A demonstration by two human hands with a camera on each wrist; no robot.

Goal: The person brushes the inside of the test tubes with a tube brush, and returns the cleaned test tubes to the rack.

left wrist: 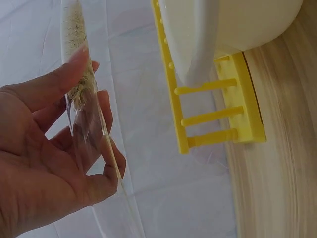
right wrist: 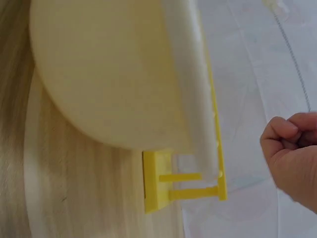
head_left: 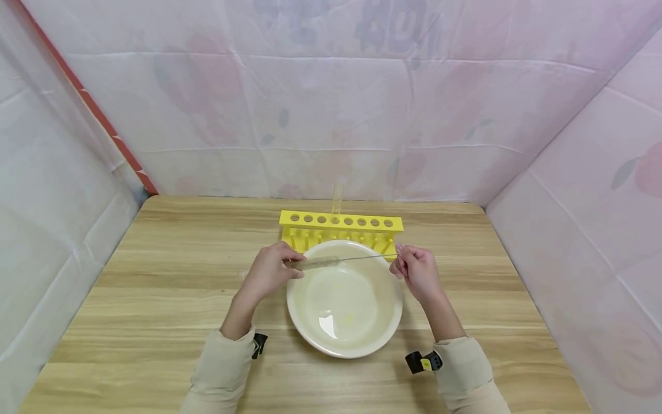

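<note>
My left hand (head_left: 270,267) holds a clear glass test tube (left wrist: 84,129) between thumb and fingers, lying nearly level over the far part of a cream basin (head_left: 336,296). Inside the tube sit the pale bristles of a test tube brush (left wrist: 76,29). From the tube's right end the brush's thin twisted wire handle (head_left: 367,257) runs to my right hand (head_left: 420,273), which pinches its end with curled fingers. In the right wrist view the wire (right wrist: 294,59) leads up from the fist. The basin stands on the table between both forearms.
Behind the basin stands a yellow test tube rack (head_left: 395,225) with a row of holes and pegs, its lower front partly hidden by the rim. One clear tube (head_left: 338,198) stands upright in it. Fabric-covered walls (head_left: 331,103) enclose the wooden table (head_left: 181,287) at the back and sides.
</note>
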